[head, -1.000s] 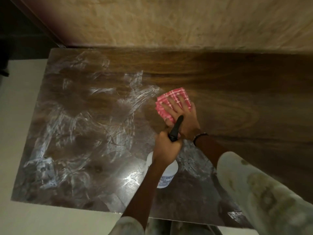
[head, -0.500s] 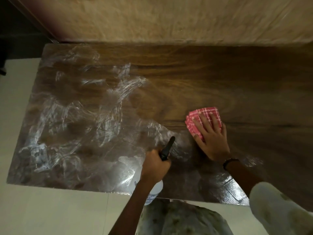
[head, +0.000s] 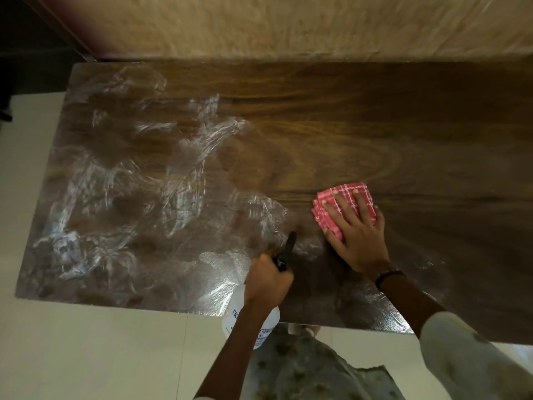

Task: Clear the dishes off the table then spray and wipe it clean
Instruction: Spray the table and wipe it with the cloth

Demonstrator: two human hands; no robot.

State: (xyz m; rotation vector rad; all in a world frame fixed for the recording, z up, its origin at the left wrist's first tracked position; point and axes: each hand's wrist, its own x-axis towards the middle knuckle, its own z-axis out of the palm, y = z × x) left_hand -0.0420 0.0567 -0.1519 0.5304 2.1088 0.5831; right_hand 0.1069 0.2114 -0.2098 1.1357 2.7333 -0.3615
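No dishes in sight, your right hand (head: 358, 235) presses flat on the cloth (head: 344, 207) on the table (head: 317, 125), left hand (head: 266, 280) gripping the sprayer (head: 250, 319) just left of it (wet streaks further left await wiping).

The right hand (head: 357, 229) presses a red cloth (head: 344, 210) flat on the wet bench (head: 317, 134); the left hand (head: 266, 280) grips a spray bottle (head: 271, 319) near the bench's near edge.
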